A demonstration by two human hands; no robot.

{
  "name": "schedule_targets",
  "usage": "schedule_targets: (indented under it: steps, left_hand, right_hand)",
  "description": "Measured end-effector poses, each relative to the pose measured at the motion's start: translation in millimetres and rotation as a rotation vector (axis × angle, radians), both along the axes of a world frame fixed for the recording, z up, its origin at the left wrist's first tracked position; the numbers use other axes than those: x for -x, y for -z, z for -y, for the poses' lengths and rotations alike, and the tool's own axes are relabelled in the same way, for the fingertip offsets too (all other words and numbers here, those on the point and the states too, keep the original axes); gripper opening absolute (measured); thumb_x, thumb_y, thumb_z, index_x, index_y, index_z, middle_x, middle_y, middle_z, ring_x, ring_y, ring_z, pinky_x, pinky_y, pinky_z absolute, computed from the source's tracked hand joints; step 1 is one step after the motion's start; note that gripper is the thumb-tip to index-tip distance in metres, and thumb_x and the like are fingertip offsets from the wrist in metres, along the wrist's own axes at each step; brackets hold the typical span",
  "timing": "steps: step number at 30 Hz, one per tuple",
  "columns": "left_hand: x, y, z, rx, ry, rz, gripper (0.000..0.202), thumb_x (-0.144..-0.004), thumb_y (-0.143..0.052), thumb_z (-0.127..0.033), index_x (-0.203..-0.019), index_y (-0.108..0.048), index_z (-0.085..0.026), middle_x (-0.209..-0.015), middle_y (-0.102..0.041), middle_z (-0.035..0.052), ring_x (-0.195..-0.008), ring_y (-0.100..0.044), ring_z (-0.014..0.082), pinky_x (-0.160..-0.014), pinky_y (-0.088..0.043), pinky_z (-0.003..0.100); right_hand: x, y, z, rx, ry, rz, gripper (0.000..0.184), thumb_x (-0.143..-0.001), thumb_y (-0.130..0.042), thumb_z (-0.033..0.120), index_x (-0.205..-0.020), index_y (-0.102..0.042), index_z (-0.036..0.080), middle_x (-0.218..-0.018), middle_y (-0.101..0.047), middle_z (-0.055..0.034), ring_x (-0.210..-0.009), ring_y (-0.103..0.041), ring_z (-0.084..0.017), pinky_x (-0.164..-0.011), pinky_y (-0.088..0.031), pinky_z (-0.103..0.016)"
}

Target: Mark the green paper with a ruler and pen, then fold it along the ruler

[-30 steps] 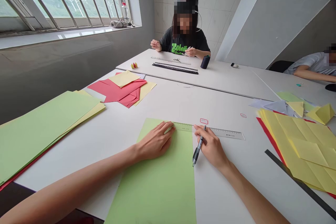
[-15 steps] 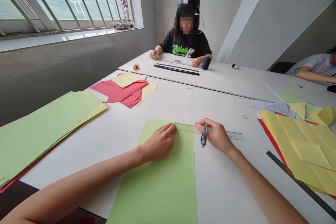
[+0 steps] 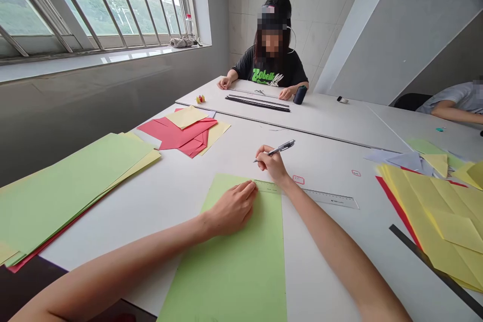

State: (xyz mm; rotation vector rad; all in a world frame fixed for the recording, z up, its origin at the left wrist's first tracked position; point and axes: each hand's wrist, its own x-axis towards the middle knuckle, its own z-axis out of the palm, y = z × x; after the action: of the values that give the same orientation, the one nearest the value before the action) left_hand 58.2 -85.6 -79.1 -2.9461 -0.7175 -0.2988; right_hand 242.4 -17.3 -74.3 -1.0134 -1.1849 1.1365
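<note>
A light green sheet of paper (image 3: 234, 266) lies lengthwise in front of me on the white table. Across its far end rests a clear plastic ruler (image 3: 332, 197), which sticks out past the sheet's right edge. My left hand (image 3: 232, 207) lies on the paper, fingers together, with its fingertips holding the ruler's left end down. In my right hand (image 3: 269, 163) is a grey pen (image 3: 283, 146), gripped for writing, its tip pointing left just beyond the sheet's far edge. My right forearm crosses over the ruler and hides part of it.
At left lies a stack of green, yellow and red paper (image 3: 86, 181); red and yellow sheets (image 3: 181, 133) lie behind it. Folded yellow paper (image 3: 445, 216) and a black strip (image 3: 430, 261) are at right. A person (image 3: 277, 60) sits opposite, near black strips (image 3: 256, 103).
My right hand has let go of the ruler and moved left and away from me, turning the pen into a writing grip. My left hand stays on the ruler. The view has shifted slightly.
</note>
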Motion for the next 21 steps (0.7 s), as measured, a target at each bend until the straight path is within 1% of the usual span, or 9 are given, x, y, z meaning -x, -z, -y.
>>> schedule_targets:
  steps: [2,4,6,8,11,17,21]
  left_hand:
    - [0,0.3,0,-0.001,0.006,0.003,0.036,-0.094,-0.039,-0.011,-0.124,-0.059,-0.003,-0.123,-0.06,0.0199,-0.125,-0.055,0.0302,-0.104,-0.051,0.042]
    - [0,0.5,0,-0.002,0.011,0.005,0.035,-0.094,-0.039,-0.011,-0.122,-0.059,-0.003,-0.123,-0.06,0.0204,-0.126,-0.054,0.0305,-0.105,-0.051,0.042]
    - [0,0.7,1,-0.004,0.007,0.003,0.035,-0.094,-0.04,-0.011,-0.121,-0.06,-0.003,-0.123,-0.059,0.0204,-0.126,-0.054,0.0304,-0.106,-0.05,0.041]
    - [0,0.8,1,-0.006,0.003,-0.001,0.035,-0.094,-0.039,-0.01,-0.121,-0.06,-0.002,-0.123,-0.059,0.0203,-0.126,-0.054,0.0304,-0.106,-0.05,0.041]
    - [-1,0.7,2,-0.005,0.006,-0.004,0.036,-0.094,-0.038,-0.011,-0.122,-0.059,-0.002,-0.122,-0.059,0.0201,-0.126,-0.054,0.0307,-0.106,-0.05,0.042]
    - [0,1.5,1,0.0,0.012,0.035,0.036,-0.092,-0.04,-0.01,-0.123,-0.058,-0.005,-0.121,-0.06,0.0197,-0.124,-0.056,0.0306,-0.102,-0.052,0.043]
    - [0,2.4,0,0.008,0.017,0.041,0.037,-0.093,-0.038,-0.011,-0.124,-0.057,-0.004,-0.12,-0.06,0.0194,-0.124,-0.055,0.0304,-0.103,-0.052,0.043]
  right_hand:
    - [5,5.2,1,-0.019,-0.001,0.014,0.006,-0.064,-0.054,0.019,-0.061,-0.049,0.022,-0.041,-0.042,0.0077,-0.044,-0.036,-0.009,-0.048,-0.029,-0.024]
    - [8,9.9,2,-0.032,-0.003,0.025,0.011,-0.062,-0.052,0.017,-0.055,-0.044,0.022,-0.04,-0.04,0.0079,-0.043,-0.033,-0.009,-0.049,-0.031,-0.025]
    - [9,13.9,3,-0.035,-0.004,0.034,0.017,-0.059,-0.051,0.016,-0.05,-0.038,0.023,-0.038,-0.035,0.0084,-0.042,-0.03,-0.008,-0.05,-0.032,-0.026]
    - [9,16.6,2,-0.032,-0.005,0.043,0.02,-0.058,-0.051,0.016,-0.048,-0.035,0.023,-0.037,-0.032,0.0091,-0.04,-0.027,-0.007,-0.05,-0.033,-0.026]
    - [8,17.9,1,-0.03,-0.003,0.051,0.018,-0.059,-0.051,0.017,-0.049,-0.037,0.023,-0.037,-0.033,0.0092,-0.039,-0.027,-0.007,-0.049,-0.032,-0.026]
    - [8,16.0,2,-0.036,-0.008,0.067,0.01,-0.064,-0.052,0.02,-0.055,-0.047,0.022,-0.04,-0.042,0.0079,-0.042,-0.035,-0.009,-0.053,-0.034,-0.026]
    - [8,16.1,2,-0.029,-0.011,0.076,0.006,-0.067,-0.052,0.021,-0.061,-0.052,0.022,-0.04,-0.042,0.008,-0.044,-0.037,-0.01,-0.053,-0.033,-0.026]
